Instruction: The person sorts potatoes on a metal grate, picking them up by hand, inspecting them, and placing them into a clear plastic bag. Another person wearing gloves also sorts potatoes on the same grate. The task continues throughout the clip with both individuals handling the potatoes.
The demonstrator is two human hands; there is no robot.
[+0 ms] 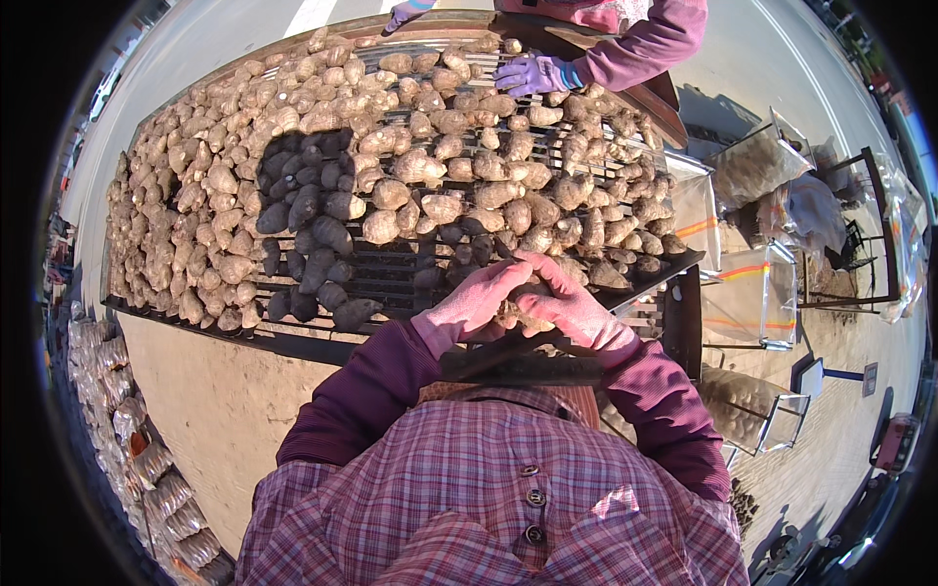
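Note:
Both of my hands wear pink work gloves and meet at the near edge of a slatted metal sorting table (388,260). My left hand (475,299) and my right hand (575,304) are cupped around taro corms (538,324); how many lie between the palms is partly hidden by the fingers. Brown, rough-skinned taro corms (418,167) cover much of the slats in front of me, heaped thickest on the left (212,190). Several smaller corms (608,275) lie just beyond my right hand.
Across the table a co-worker's purple-gloved hand (531,75) rests on the corms, the other (403,13) at the far rim. Clear plastic bags on frames (747,293) stand right of the table's chute end. Filled bags (157,476) line the ground at left.

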